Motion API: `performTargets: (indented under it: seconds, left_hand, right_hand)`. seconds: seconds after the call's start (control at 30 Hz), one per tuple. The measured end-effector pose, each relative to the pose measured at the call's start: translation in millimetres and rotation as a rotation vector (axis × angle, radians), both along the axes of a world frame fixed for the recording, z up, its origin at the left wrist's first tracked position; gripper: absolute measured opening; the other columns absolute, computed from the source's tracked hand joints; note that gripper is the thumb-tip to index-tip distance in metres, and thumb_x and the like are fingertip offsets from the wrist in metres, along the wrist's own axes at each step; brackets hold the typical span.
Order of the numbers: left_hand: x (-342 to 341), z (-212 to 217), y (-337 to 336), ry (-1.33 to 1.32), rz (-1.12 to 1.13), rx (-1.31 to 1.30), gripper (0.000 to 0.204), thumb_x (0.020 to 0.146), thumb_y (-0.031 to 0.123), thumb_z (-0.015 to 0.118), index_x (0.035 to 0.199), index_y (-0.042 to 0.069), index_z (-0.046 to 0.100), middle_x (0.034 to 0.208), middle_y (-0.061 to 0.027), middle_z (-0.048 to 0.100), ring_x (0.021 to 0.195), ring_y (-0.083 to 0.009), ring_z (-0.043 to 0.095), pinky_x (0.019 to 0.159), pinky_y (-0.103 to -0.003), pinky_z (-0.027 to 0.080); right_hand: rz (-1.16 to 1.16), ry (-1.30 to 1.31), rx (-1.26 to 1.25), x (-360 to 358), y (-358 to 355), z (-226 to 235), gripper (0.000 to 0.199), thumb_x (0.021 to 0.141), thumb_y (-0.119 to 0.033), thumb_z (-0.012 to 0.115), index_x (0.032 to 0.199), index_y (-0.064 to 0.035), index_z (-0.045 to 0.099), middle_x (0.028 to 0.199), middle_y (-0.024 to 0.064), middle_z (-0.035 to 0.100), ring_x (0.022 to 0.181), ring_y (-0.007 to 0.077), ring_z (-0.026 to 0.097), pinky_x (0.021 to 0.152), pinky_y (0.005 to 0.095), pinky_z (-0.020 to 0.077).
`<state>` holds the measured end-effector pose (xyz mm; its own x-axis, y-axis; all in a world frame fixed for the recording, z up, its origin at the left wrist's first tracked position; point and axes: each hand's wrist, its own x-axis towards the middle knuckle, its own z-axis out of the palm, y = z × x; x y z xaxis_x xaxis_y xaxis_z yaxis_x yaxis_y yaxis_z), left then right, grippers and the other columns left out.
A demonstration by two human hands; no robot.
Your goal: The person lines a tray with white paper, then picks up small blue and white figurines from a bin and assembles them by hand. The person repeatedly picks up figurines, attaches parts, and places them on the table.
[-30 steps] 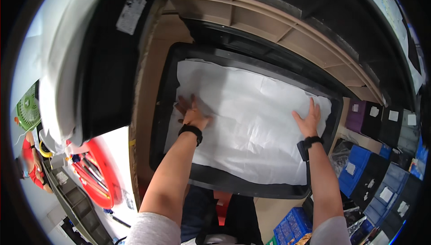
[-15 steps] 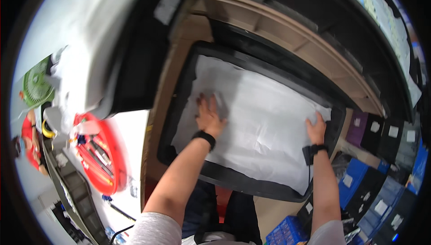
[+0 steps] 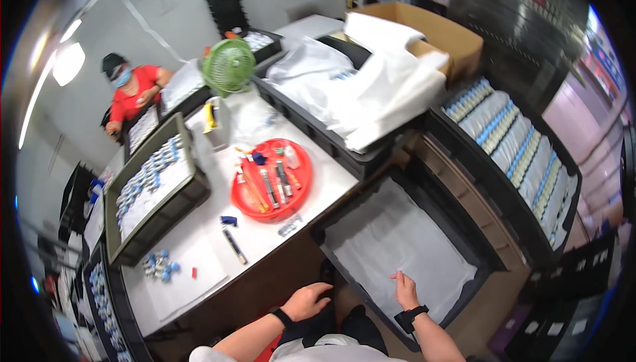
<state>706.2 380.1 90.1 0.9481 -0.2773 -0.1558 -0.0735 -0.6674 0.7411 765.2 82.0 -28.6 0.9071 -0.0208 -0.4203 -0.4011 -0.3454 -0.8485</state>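
Flat right hand (image 3: 404, 289) (open) on paper (image 3: 391, 242)

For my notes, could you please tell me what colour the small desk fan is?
Green, seen best in the head view: the small round desk fan.

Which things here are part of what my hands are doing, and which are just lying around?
In hand:
right hand resting on the white liner sheet
black crate holding that sheet
left hand at the crate's near corner

Lying about:
red tray of pens
green fan
cardboard box
black marker
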Motion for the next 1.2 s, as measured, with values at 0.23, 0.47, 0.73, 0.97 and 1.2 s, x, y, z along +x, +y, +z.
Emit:
performTargets:
  seconds: [0.23,0.47,0.73,0.97,1.2]
  left_hand:
    - [-97.3,33.5,66.5,-0.095,0.711,-0.030,0.026,0.080,0.008,0.065,0.105,0.003,0.063,0.097,-0.0153,0.066,0.088,-0.0287,0.065,0.077,-0.035,0.052]
    - [-95.9,55.0,95.2,-0.278,0.772,-0.018,0.023,0.078,0.002,0.065,0.101,0.002,0.063,0.089,-0.0128,0.066,0.081,-0.0234,0.065,0.074,-0.032,0.052]
    - [1.5,101.5,159.4,-0.473,0.598,0.008,0.023,0.077,0.000,0.064,0.100,0.001,0.064,0.103,-0.0171,0.064,0.097,-0.0335,0.062,0.084,-0.037,0.050]
    - [47.7,101.6,267.9,-0.489,0.793,0.092,0.018,0.086,0.007,0.061,0.101,-0.002,0.063,0.104,-0.0174,0.064,0.101,-0.0322,0.060,0.090,-0.037,0.045]
    - [36.0,101.6,316.7,-0.402,0.925,0.198,0.016,0.086,0.006,0.059,0.099,-0.003,0.063,0.100,-0.0187,0.064,0.093,-0.0332,0.061,0.085,-0.037,0.046]
  right_hand:
    - [0.255,-0.211,-0.022,2.9,36.3,14.9,0.041,0.095,-0.037,0.049,0.091,-0.0002,0.067,0.052,0.0003,0.044,0.048,0.0117,0.047,0.050,0.0285,0.0424]
    - [0.168,-0.731,0.003,90.4,84.6,150.9,0.038,0.080,-0.009,0.067,0.115,0.0001,0.055,0.064,0.0049,0.049,0.059,0.0158,0.048,0.059,0.0307,0.0439]
    - [0.628,-1.635,-0.413,225.1,206.5,317.4,0.045,0.072,0.000,0.062,0.115,-0.0133,0.061,0.105,0.0078,0.052,0.100,0.0251,0.053,0.089,0.0383,0.0418]
    - [0.217,-0.945,-1.349,410.8,155.0,271.2,0.045,0.077,-0.033,0.064,0.120,-0.0210,0.058,0.145,0.0146,0.029,0.137,0.0372,0.017,0.101,0.0690,0.0158]
    - [0.227,-0.235,-1.190,488.8,118.3,224.1,0.062,0.082,-0.044,0.057,0.136,-0.0204,0.041,0.145,0.0233,0.023,0.134,0.0376,0.023,0.100,0.0616,0.0258]
